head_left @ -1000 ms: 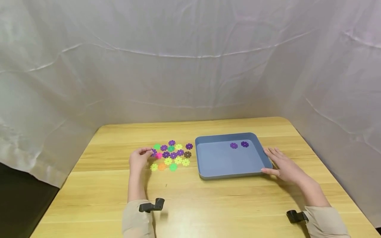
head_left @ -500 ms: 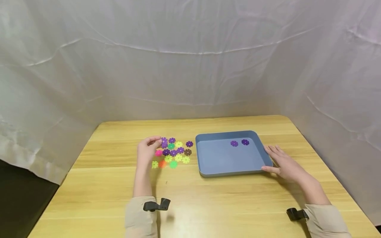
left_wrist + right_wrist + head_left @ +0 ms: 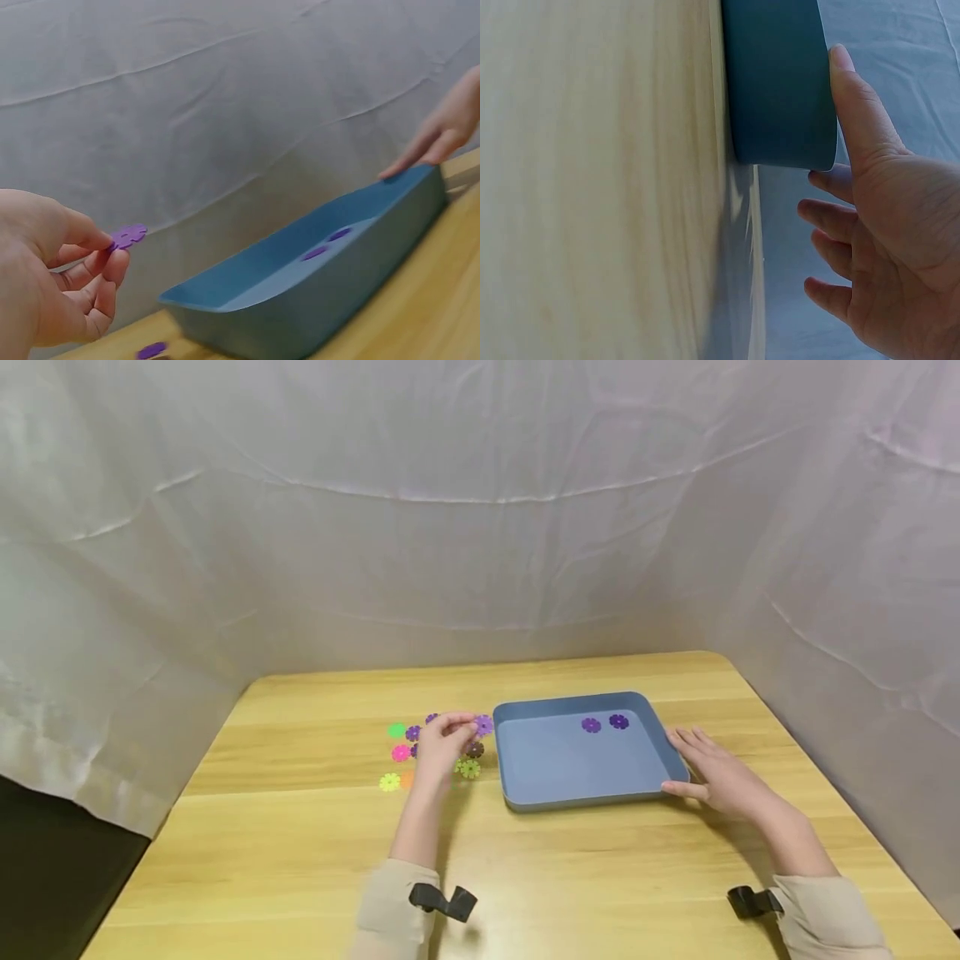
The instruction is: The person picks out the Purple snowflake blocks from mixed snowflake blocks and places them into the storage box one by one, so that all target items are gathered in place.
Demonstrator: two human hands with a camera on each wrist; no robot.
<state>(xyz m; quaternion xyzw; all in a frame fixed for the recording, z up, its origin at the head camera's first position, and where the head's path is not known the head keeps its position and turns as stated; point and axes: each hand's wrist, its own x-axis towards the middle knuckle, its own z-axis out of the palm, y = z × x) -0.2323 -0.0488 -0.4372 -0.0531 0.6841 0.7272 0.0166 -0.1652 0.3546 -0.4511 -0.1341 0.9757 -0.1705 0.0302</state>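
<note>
Between thumb and fingertips my left hand [image 3: 439, 756] pinches a purple flower-shaped plastic disc [image 3: 130, 236], raised above the table just left of the blue-grey tray [image 3: 562, 772]. Two more purple discs lie in the tray near its back right; one is this purple disc [image 3: 591, 725], the other a darker disc [image 3: 618, 722]. At the tray's right side, my right hand [image 3: 723, 785] touches the rim with fingers fairly straight, thumb at the front corner. Below my left hand are several loose discs, partly hidden by it, among them a pink disc [image 3: 401, 752] and a brown disc [image 3: 475, 749].
Left of the tray, a yellow disc [image 3: 389, 782] and a green disc [image 3: 396, 730] lie on the wooden table [image 3: 585, 877]. A pale cloth [image 3: 480, 568] hangs behind and at both sides. Black mounts sit on both wrists.
My left hand has lifted a purple disc from the left end of the group and carried it right, toward the tray. My right hand has stayed at the tray's side.
</note>
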